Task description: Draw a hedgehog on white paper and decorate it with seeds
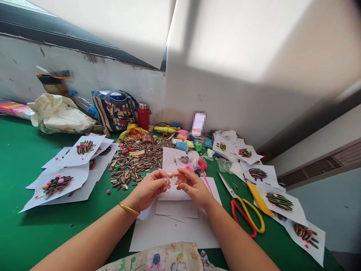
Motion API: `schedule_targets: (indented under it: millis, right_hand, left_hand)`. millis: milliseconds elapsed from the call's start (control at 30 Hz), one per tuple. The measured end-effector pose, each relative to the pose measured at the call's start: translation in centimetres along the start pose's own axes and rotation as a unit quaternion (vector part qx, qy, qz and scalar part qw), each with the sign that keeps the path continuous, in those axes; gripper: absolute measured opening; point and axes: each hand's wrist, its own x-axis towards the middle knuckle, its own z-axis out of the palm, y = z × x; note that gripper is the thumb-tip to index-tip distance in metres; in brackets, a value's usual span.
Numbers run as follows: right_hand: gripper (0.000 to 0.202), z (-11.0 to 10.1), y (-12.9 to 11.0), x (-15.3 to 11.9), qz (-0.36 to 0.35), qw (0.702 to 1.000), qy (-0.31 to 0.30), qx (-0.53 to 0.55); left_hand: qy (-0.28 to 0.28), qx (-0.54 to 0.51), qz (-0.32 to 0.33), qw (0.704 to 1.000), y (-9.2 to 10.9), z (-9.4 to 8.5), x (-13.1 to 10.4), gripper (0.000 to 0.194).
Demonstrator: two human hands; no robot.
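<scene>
Above the white paper (175, 239), my two hands meet at a small clear plastic bag (172, 181). Between thumb and fingers, my left hand (153, 188) pinches one side of it. On its other side, the fingers of my right hand (193, 186) are curled in; an orange-brown bit, perhaps clay, shows near their tips, partly hidden. Below the hands lies a smaller white card (176, 209). A heap of striped sunflower seeds (132, 160) spreads just beyond my left hand. Red and yellow scissors (242, 210) rest right of my right forearm, blades apart.
Seed-covered paper pictures lie in a left pile (63, 190) and a right row (282, 205). A yellow cutter (258, 199) lies by the scissors. Behind stand a red bottle (143, 117), a patterned bag (115, 111) and a phone (198, 124). Colored clay (182, 145) sits near the wall.
</scene>
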Motion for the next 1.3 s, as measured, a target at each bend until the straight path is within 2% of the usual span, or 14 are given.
schedule_targets:
  millis: [100, 200, 333, 467, 767, 1000, 1133, 1300]
  right_hand:
    - [0.055, 0.3, -0.1, -0.1, 0.002, 1.0, -0.004, 0.005]
    - [0.052, 0.4, -0.2, -0.2, 0.008, 1.0, 0.01, 0.0]
    - [0.05, 0.5, -0.6, -0.3, 0.017, 1.0, 0.01, 0.007]
    - [0.056, 0.6, -1.0, -0.3, 0.029, 0.999, -0.005, 0.02]
    - [0.045, 0.6, -0.6, -0.1, 0.03, 0.999, 0.041, -0.004]
    - [0.052, 0.8, -0.9, -0.2, 0.04, 0.999, -0.008, 0.013]
    - [0.033, 1.3, -1.2, -0.1, 0.033, 0.999, 0.006, 0.017]
    - [0.02, 1.3, -1.2, 0.0, 0.016, 0.997, 0.053, -0.056]
  left_hand:
    - [-0.01, -0.001, -0.004, 1.0, -0.2, -0.3, 0.0, 0.02]
    - [-0.008, 0.014, -0.052, 0.999, -0.3, -0.4, -0.1, 0.027]
    - [-0.035, 0.017, -0.098, 0.994, 0.1, 0.0, -0.5, 0.036]
    - [-0.04, 0.004, -0.09, 0.995, 0.3, 0.3, -0.6, 0.037]
    - [-0.033, 0.024, -0.103, 0.994, -0.1, 0.1, -0.6, 0.039]
    - [-0.036, 0.005, -0.108, 0.993, 0.0, 0.2, -0.5, 0.035]
    - [-0.049, 0.006, -0.115, 0.992, 0.2, 0.3, -0.5, 0.029]
    - [-0.05, 0.007, -0.12, 0.991, 0.0, 0.2, -0.4, 0.031]
